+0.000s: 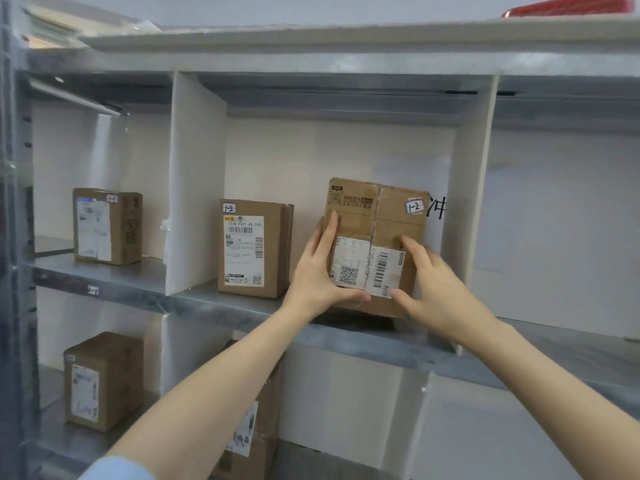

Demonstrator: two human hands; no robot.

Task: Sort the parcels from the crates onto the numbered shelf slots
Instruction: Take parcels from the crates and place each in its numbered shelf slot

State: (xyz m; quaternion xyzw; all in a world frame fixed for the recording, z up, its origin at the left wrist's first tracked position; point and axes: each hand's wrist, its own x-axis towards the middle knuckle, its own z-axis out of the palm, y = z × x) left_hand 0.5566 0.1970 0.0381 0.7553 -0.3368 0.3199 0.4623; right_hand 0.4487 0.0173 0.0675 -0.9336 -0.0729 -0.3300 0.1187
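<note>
A brown cardboard parcel (388, 216) with a white "1-2" tag stands at the right of the middle slot on the upper shelf (214, 308). My left hand (320, 271) grips its left edge, thumb under the bottom. My right hand (431, 278) holds its lower right front, thumb below. Another parcel tagged "1-2" (252, 249) stands upright to the left in the same slot. A white divider (194, 188) bounds the slot on the left and another divider (474, 209) on the right.
In the left slot stands a parcel tagged "1-1" (107, 226). Two more parcels sit on the lower shelf, one at the left (102, 381) and one (254, 431) partly behind my left forearm. Something red (568, 6) lies on top of the rack.
</note>
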